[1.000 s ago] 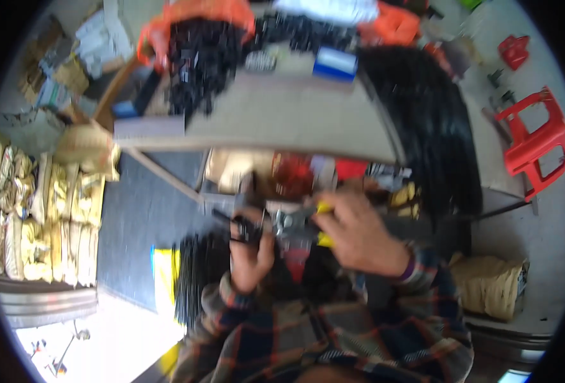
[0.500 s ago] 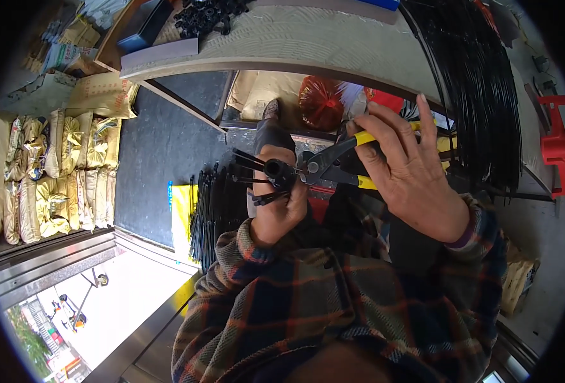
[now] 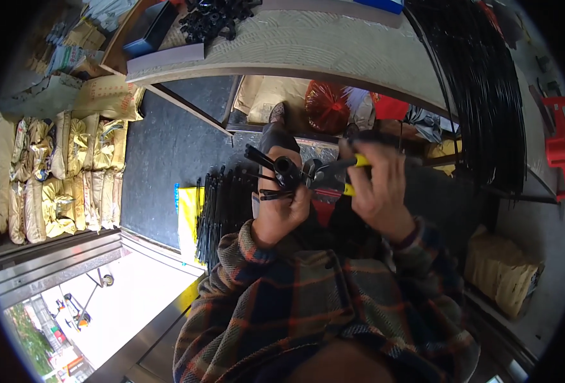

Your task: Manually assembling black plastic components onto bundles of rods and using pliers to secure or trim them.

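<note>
My left hand (image 3: pixel 281 220) is wrapped round a black tubular hub (image 3: pixel 283 166), its round open end facing up. Several thin black rods stick out to the left of it. Beside the hub, at its right, are the dark jaws of yellow-handled cutting pliers (image 3: pixel 319 173). My right hand (image 3: pixel 378 191) is closed round the handles, its fingers partly smeared by motion. Whether the jaws touch the hub or something thin on it is too small to tell.
A bundle of black rods (image 3: pixel 221 204) stands left of my left forearm. The workbench (image 3: pixel 320 41) ahead carries black parts (image 3: pixel 215 19), a blue tray (image 3: pixel 149 35) and long black rods (image 3: pixel 487 96). Sacks (image 3: pixel 55 172) are stacked at left; a red stool (image 3: pixel 558 147) is at right.
My right hand has closed in round the pliers' handles, bringing them nearer together. Its wrist has moved left. My left hand still holds the hub.
</note>
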The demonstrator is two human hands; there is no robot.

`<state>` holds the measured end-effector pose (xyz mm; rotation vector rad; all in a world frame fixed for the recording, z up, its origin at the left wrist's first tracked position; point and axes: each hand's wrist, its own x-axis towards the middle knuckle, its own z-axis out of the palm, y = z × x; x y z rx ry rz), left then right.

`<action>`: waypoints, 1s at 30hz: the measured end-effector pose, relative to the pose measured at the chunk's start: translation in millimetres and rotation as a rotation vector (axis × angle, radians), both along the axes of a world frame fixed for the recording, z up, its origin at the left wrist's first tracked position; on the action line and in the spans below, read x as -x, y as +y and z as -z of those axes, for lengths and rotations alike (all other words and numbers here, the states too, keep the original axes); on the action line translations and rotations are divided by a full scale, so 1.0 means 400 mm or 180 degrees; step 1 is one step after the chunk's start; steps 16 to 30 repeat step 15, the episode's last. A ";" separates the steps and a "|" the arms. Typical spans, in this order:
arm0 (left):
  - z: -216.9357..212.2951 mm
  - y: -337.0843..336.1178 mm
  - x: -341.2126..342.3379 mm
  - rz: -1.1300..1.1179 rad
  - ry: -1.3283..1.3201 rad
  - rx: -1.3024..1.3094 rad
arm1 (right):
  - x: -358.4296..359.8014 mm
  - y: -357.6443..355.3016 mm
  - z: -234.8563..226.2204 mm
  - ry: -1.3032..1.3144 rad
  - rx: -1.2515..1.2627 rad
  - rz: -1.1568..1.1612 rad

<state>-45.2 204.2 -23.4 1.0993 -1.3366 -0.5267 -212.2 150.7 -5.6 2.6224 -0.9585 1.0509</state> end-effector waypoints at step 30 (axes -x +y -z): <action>-0.013 -0.029 0.000 0.0028 -0.0059 -0.0028 | -0.032 -0.046 0.117 -0.0198 0.0873 0.0692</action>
